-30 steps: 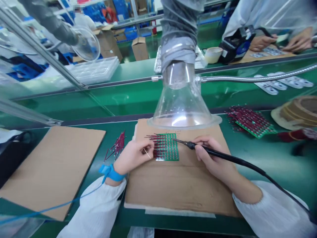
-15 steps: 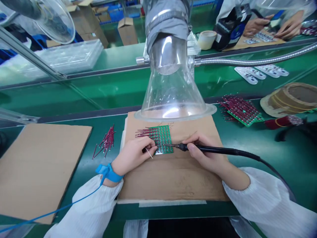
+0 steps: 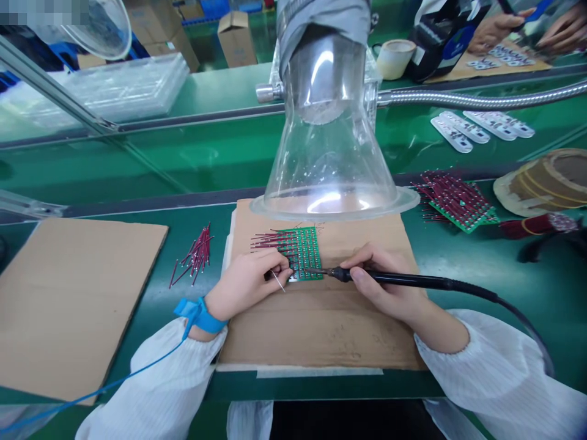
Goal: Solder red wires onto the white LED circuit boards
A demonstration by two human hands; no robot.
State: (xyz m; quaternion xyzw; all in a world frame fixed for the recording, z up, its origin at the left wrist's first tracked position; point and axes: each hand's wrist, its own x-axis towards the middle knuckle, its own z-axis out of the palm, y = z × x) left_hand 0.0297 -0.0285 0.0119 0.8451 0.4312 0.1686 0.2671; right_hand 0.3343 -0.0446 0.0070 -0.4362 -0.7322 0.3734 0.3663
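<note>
A green circuit board (image 3: 308, 250) lies on a cardboard sheet (image 3: 321, 330), with rows of solder points and dark red wires (image 3: 270, 239) sticking out to its left. My left hand (image 3: 250, 278), banded in blue at the wrist, is closed at the board's lower left corner. From its pinched fingers a thin, pale strand of solder wire (image 3: 279, 282) pokes out; the fingertips hide its other end. In my right hand (image 3: 385, 281) is a black soldering iron (image 3: 403, 278), gripped like a pen. Its tip reaches the lower part of the board, near my left fingertips.
Above the board hangs a clear fume hood (image 3: 334, 165). Loose red wires (image 3: 197, 253) and another cardboard sheet (image 3: 77, 299) lie left. Wired boards (image 3: 458, 201), a wire bundle (image 3: 527, 227) and a tape-wrapped round holder (image 3: 545, 183) stand right. A co-worker's hands (image 3: 499, 30) show beyond.
The view has shifted slightly. Both hands keep their hold, and the iron's tip stays at nearly the same spot on the board.
</note>
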